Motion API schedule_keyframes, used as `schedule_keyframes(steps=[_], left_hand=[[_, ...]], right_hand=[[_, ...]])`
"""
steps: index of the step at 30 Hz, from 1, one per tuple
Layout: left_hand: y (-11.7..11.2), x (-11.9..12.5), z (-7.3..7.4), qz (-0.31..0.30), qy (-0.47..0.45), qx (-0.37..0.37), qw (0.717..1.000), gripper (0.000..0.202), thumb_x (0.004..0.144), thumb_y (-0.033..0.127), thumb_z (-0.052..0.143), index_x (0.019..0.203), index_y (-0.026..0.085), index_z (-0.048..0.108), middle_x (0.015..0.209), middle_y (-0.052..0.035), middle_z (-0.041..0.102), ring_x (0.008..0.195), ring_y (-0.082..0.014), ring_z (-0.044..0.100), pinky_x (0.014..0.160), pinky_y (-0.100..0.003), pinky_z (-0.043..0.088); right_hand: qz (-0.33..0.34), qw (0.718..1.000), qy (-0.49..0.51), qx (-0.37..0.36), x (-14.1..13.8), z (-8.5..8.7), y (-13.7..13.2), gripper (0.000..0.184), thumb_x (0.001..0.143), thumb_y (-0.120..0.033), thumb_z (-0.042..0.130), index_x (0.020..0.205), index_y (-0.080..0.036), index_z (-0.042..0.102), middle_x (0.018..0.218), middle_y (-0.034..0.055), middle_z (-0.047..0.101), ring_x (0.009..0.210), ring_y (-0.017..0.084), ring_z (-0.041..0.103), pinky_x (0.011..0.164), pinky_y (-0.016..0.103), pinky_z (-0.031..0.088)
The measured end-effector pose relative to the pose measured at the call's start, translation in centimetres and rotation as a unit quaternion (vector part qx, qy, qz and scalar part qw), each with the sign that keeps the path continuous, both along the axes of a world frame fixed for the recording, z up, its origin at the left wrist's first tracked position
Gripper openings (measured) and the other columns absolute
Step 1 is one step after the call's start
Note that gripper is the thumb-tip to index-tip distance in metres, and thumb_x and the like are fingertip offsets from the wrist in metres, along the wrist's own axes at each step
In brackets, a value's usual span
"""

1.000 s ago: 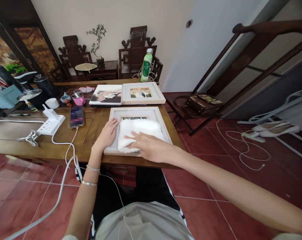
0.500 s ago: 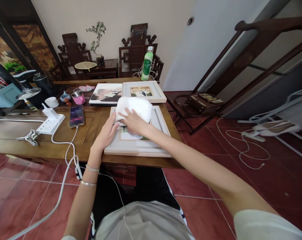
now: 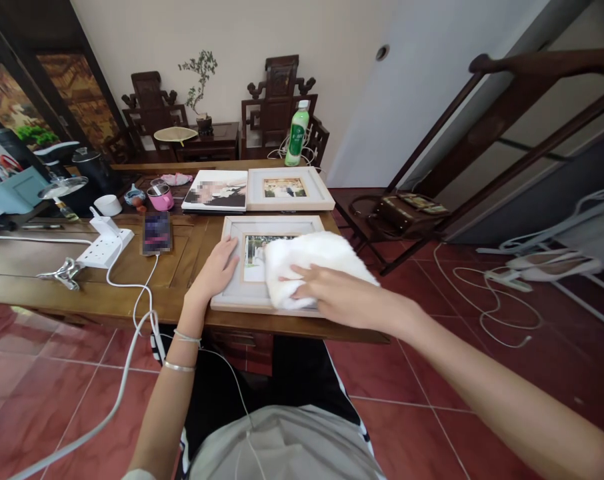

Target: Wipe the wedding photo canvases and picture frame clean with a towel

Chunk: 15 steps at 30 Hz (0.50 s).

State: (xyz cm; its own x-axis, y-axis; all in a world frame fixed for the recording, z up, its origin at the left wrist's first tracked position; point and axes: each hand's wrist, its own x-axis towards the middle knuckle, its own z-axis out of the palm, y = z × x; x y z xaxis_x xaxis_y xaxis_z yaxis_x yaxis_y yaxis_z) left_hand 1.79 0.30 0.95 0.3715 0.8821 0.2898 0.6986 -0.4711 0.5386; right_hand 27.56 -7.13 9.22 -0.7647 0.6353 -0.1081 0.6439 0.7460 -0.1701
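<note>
A pale wooden picture frame (image 3: 236,293) lies flat near the front edge of the wooden table (image 3: 47,287). My left hand (image 3: 216,268) rests flat on the frame's left border, fingers stretched out. My right hand (image 3: 343,295) presses a folded white towel (image 3: 315,261) onto the frame's right half, fingers laid over the cloth. The photo under the glass shows only at the left of the towel.
Behind lie a second framed photo (image 3: 285,188) and a photo album (image 3: 216,191). A green bottle (image 3: 297,137), pink cup (image 3: 161,198), phone (image 3: 157,233) and white power strip (image 3: 105,247) with cables sit on the table. A dark wooden rack (image 3: 462,147) stands right.
The towel went from the frame's near edge up to its far edge, then back down to the right half under my right hand. My left hand stayed on the left border.
</note>
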Motion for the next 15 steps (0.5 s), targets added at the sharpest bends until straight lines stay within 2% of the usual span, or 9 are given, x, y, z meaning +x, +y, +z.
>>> schedule_keyframes(steps=[2,4,7,11,15], left_hand=[[0.1,0.0,-0.2,-0.005,0.004,0.008,1.0,0.049,0.095,0.029,0.037,0.139,0.01,0.045,0.147,-0.0153,0.043,0.142,-0.0242,0.03,0.118,-0.045,0.023],[0.3,0.0,-0.3,-0.005,0.006,0.014,1.0,0.048,0.094,0.028,0.038,0.138,0.009,0.046,0.146,-0.0158,0.045,0.142,-0.0248,0.031,0.117,-0.045,0.024],[0.4,0.0,-0.4,-0.002,0.007,0.021,1.0,0.047,0.093,0.025,0.038,0.136,0.009,0.048,0.144,-0.0162,0.046,0.141,-0.0254,0.032,0.117,-0.046,0.025],[0.5,0.0,-0.4,-0.006,0.011,0.027,1.0,0.046,0.093,0.022,0.037,0.135,0.01,0.05,0.143,-0.0154,0.048,0.14,-0.025,0.033,0.116,-0.048,0.026],[0.6,-0.2,-0.3,-0.015,0.016,0.027,0.999,0.046,0.093,0.022,0.035,0.134,0.01,0.05,0.144,-0.015,0.048,0.141,-0.025,0.032,0.116,-0.049,0.026]], right_hand=[[-0.036,0.999,-0.014,-0.016,1.4,0.5,-0.1,0.054,0.066,0.007,0.043,0.1,-0.021,0.074,0.115,0.0072,0.07,0.128,0.027,0.049,0.098,0.039,0.045],[-0.049,0.998,-0.02,-0.025,1.6,0.9,-0.3,0.055,0.066,0.006,0.043,0.103,-0.02,0.074,0.114,0.0073,0.071,0.129,0.027,0.048,0.099,0.039,0.044],[-0.022,0.999,-0.004,-0.029,-0.4,0.8,-0.7,0.059,0.066,0.008,0.042,0.109,-0.019,0.072,0.114,0.0085,0.07,0.127,0.028,0.05,0.098,0.04,0.045],[0.023,0.998,0.051,-0.007,-3.9,-0.7,-0.8,0.059,0.068,0.007,0.042,0.114,-0.019,0.07,0.133,0.0089,0.059,0.131,0.032,0.043,0.103,0.049,0.039],[0.014,0.996,0.083,0.002,-4.9,-2.0,-1.0,0.061,0.068,0.007,0.041,0.118,-0.018,0.067,0.143,0.0097,0.049,0.138,0.033,0.034,0.11,0.055,0.03]])
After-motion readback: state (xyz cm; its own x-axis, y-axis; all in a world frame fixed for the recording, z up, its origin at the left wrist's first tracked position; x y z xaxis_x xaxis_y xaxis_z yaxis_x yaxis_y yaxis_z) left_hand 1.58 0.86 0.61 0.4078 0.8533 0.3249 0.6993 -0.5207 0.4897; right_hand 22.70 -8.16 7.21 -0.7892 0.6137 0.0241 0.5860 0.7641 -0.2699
